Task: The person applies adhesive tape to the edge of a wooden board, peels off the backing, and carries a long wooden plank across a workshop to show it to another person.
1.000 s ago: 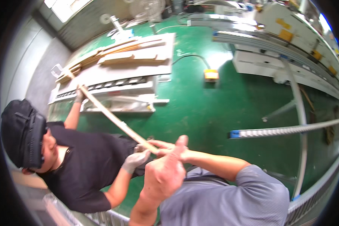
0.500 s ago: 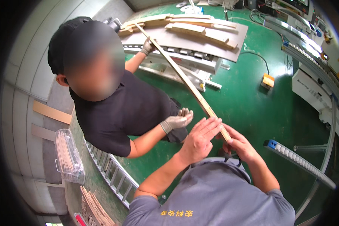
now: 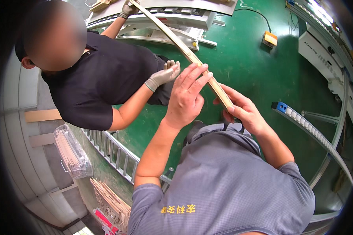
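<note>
Underfoot: green workshop floor (image 3: 262, 78) | roller conveyor (image 3: 313, 129) | possibly machinery (image 3: 325, 47) beyond

Left hand (image 3: 185, 98) flat on wooden strip (image 3: 184, 49), right hand (image 3: 241, 109) at its near end, co-worker's gloved hand (image 3: 162, 76) just left.

Wood strip (image 3: 184, 49): pale, bare, matt. Floor (image 3: 247, 66): green paint, glossy, scuffed. Co-worker's glove (image 3: 162, 76): grey knit cloth. Roller rail (image 3: 313, 133): dull metal, blue plastic cap. Bag (image 3: 70, 150): clear crinkly plastic.
</note>
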A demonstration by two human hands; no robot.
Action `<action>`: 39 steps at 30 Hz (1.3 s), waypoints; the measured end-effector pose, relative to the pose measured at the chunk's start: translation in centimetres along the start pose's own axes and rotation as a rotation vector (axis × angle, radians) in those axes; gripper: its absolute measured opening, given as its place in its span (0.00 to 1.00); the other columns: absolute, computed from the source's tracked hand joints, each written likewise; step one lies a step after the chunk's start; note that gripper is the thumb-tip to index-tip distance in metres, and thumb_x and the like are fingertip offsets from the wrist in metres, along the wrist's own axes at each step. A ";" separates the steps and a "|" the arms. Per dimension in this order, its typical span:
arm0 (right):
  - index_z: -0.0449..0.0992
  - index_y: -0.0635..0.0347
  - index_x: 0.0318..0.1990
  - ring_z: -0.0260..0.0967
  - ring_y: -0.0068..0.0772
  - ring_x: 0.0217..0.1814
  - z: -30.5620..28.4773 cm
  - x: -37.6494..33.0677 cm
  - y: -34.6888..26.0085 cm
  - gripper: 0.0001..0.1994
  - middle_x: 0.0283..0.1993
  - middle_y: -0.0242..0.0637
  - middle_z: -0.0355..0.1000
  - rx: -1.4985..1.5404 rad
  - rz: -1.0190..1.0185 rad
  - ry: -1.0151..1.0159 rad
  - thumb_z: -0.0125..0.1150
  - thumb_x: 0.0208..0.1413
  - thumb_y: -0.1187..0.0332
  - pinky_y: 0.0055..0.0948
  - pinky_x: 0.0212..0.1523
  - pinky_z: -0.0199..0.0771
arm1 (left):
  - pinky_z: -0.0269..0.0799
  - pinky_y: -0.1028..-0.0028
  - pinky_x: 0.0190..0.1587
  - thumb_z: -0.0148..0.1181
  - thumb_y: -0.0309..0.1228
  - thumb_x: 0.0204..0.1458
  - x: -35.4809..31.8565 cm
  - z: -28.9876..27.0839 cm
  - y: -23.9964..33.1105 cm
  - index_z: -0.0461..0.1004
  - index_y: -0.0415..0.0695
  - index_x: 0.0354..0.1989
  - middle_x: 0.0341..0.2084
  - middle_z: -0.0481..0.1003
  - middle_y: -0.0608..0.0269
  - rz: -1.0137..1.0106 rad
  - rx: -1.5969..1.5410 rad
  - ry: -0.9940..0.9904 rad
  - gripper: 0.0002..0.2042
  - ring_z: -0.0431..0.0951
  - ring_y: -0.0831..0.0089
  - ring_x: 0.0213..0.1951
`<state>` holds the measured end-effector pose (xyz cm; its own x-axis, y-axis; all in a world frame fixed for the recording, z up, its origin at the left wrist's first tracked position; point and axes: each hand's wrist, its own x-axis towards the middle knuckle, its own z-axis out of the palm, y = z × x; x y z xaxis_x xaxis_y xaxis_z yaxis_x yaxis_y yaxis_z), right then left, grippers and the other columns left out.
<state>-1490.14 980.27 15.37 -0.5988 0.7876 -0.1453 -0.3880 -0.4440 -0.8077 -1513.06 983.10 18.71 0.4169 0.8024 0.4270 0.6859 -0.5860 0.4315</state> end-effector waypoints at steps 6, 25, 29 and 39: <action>0.54 0.58 0.77 0.67 0.29 0.67 0.9 -0.9 -1.2 0.41 0.61 0.36 0.69 -0.058 -0.001 0.023 0.66 0.56 0.83 0.28 0.61 0.76 | 0.58 0.51 0.73 0.53 0.10 0.40 -0.2 -0.1 0.8 0.76 0.46 0.58 0.62 0.72 0.56 0.006 -0.038 -0.007 0.32 0.65 0.48 0.69; 0.60 0.60 0.75 0.69 0.17 0.53 0.8 -2.7 -1.8 0.35 0.58 0.32 0.74 -0.151 -0.067 0.091 0.61 0.58 0.82 0.23 0.51 0.75 | 0.50 0.46 0.73 0.56 0.16 0.36 -0.2 0.4 5.8 0.81 0.54 0.54 0.62 0.72 0.58 0.142 -0.079 -0.101 0.32 0.64 0.49 0.70; 0.66 0.63 0.70 0.72 0.22 0.50 0.6 -2.4 -1.3 0.31 0.53 0.35 0.76 -0.357 -0.234 0.156 0.59 0.56 0.83 0.26 0.51 0.75 | 0.48 0.46 0.74 0.57 0.15 0.36 0.4 1.1 6.3 0.81 0.55 0.52 0.60 0.73 0.60 0.162 -0.076 -0.075 0.31 0.67 0.51 0.68; 0.71 0.64 0.64 0.77 0.42 0.49 -0.8 -3.2 -1.2 0.26 0.52 0.46 0.75 -0.559 -0.401 0.225 0.64 0.56 0.79 0.34 0.48 0.78 | 0.38 0.45 0.77 0.66 0.23 0.46 1.7 2.1 8.7 0.85 0.64 0.49 0.55 0.73 0.66 0.230 -0.060 -0.135 0.22 0.69 0.58 0.66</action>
<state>-1487.24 978.63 16.32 -0.3036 0.9397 0.1576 -0.0950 0.1347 -0.9863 -1505.12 979.57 21.49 0.6361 0.6527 0.4115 0.5289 -0.7572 0.3834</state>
